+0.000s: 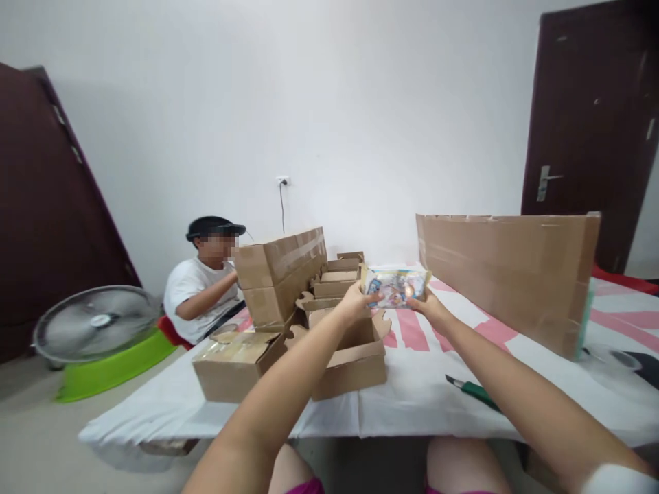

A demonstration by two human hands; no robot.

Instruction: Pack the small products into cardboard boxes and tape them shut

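Between my two hands I hold a shiny plastic packet with colourful printing, raised over the table. My left hand grips its left end, thumb on the front face. At the other end my right hand is closed on it the same way. Just below and left of the packet stands an open cardboard box with its flaps up, partly covered by my left arm. What lies inside that box cannot be made out. A green utility knife rests on the cloth, partly behind my right forearm.
Stacked cartons, a closed carton and more open boxes stand on the left. A tall cardboard panel rises at the right on the tablecloth. A person sits beyond the left edge, near a fan.
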